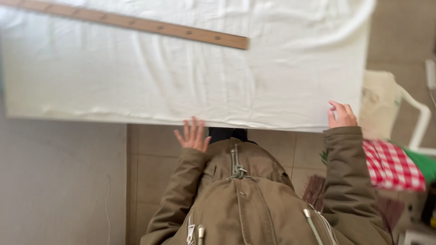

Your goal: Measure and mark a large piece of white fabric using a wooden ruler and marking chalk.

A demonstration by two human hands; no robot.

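We're looking straight down and the picture is smeared with motion blur, so fine detail is hard to make out. The white cloth (181,77) covers the table (68,119) entirely; only the table's pale front edge peeks out beneath it, and the far edge is cut off at the top. It's a soft, wrinkled sheet, creased all over, with a thick rolled fold running down at the right edge.

A long flat wooden ruler (136,23) lies slantwise on the cloth near the far edge, its left end running out of view.

Our left hand (193,134) is at the front edge of the table, fingers spread wide and flat, gripping nothing; whether it actually touches the cloth's hem we can't tell. Our right hand (341,115) is at the front right corner, fingers curled in at the cloth's edge; whether they pinch it is lost in the blur.

The olive jacket (245,199) with metal zips fills the bottom. Off the right edge sit a red-and-white checked fabric (390,165) and a white chair frame (420,122), both cut off.
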